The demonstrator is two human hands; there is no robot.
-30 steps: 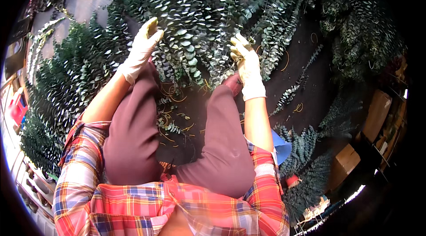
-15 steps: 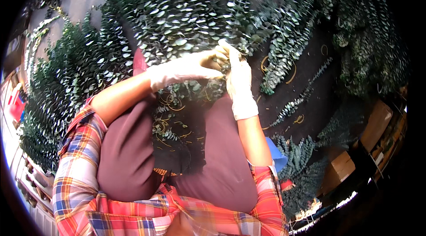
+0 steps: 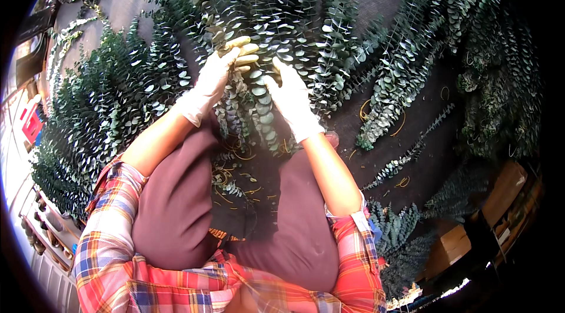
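Observation:
I sit before a thick spread of eucalyptus branches (image 3: 271, 12) with round grey-green leaves. Both hands wear pale gloves with yellowish fingertips. My left hand (image 3: 220, 74) lies on the near side of the branches, its fingers stretched out to the right and apart. A few dull, brownish leaves (image 3: 216, 33) show just above it, and leafy stem ends (image 3: 238, 98) hang below; whether its palm presses on a stem is hidden. My right hand (image 3: 289, 98) is at the near leaves, thumb and fingers apart, with nothing visible between them. A leafy sprig (image 3: 262, 107) hangs in the gap between the hands.
More eucalyptus lies left (image 3: 112, 95) and right (image 3: 394, 77), with a dark heap (image 3: 494, 77) farther right. Yellow rubber bands (image 3: 403, 182) and leaf bits (image 3: 232, 186) are scattered on the dark ground cloth (image 3: 424, 154). Cardboard boxes (image 3: 453, 248) stand lower right.
My hands were close together at the branches; now they are apart. The left hand has opened out, and the right has moved left and down with its fingers spread. The view has shifted slightly.

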